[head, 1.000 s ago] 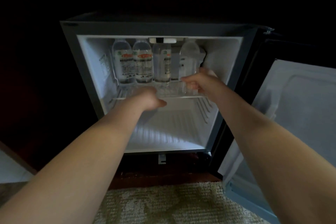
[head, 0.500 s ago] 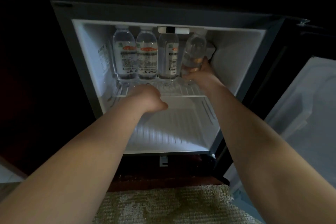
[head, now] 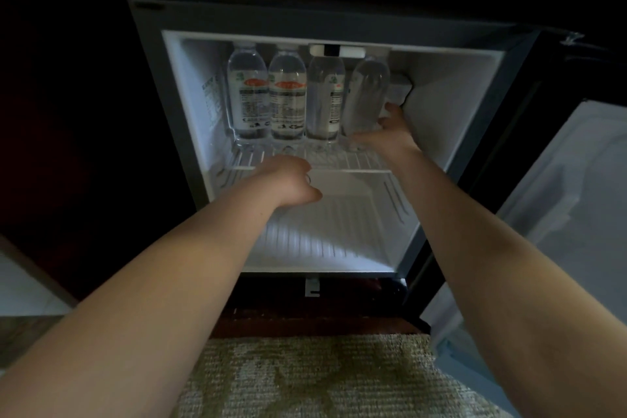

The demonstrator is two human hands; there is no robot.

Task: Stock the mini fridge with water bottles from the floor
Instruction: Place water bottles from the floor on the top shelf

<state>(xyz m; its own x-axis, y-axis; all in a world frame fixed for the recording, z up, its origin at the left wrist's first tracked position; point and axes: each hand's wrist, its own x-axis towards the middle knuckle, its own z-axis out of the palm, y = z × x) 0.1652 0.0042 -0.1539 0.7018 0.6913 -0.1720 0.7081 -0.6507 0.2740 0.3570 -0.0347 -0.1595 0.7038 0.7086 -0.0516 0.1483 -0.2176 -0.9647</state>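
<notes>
The mini fridge [head: 451, 132] stands open, lit white inside. Three clear water bottles [head: 287, 95] stand in a row at the back of its wire shelf [head: 353, 159]. A fourth water bottle [head: 366, 95] leans slightly at the right end of the row, and my right hand [head: 386, 136] is wrapped around its base. My left hand [head: 288, 183] rests at the front edge of the shelf with fingers curled under, holding nothing that I can see. No bottles on the floor are in view.
The fridge door [head: 570, 207] hangs open to the right. A small white box [head: 400, 90] is fixed to the back wall behind the held bottle. The lower fridge floor [head: 322, 241] is bare. A patterned carpet [head: 305, 380] lies in front.
My right hand has pushed the fourth bottle back to the rear of the shelf, into line with the other three. My left hand stayed at the shelf's front edge.
</notes>
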